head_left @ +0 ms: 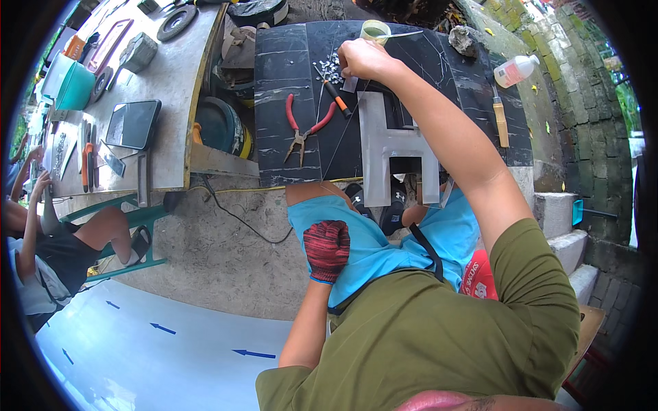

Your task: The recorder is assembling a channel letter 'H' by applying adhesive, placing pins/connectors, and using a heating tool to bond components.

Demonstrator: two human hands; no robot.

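Note:
My left hand [327, 250], in a red and black knit glove, rests on my thigh as a fist with nothing showing from it. Bare, my right hand [370, 60] reaches over the black marbled table with its fingers bent down and together; what they pinch is hidden. Beside those fingers lies a pile of small metal bits [330, 67], and a cup [375, 31] with a stick across its rim stands just beyond. A grey H-shaped piece [375, 147] lies over the near table edge, partly behind my right forearm. Red-handled pliers [299, 130] and an orange-black screwdriver [337, 98] lie left of it.
A wooden-handled tool [500, 113], a stone [464, 41] and a white bottle [516, 70] are at the right. The left table [171, 103] holds a tablet [133, 125], hand tools and a teal container [74, 85]. Another person [82, 250] sits there. A cable [247, 226] crosses the floor.

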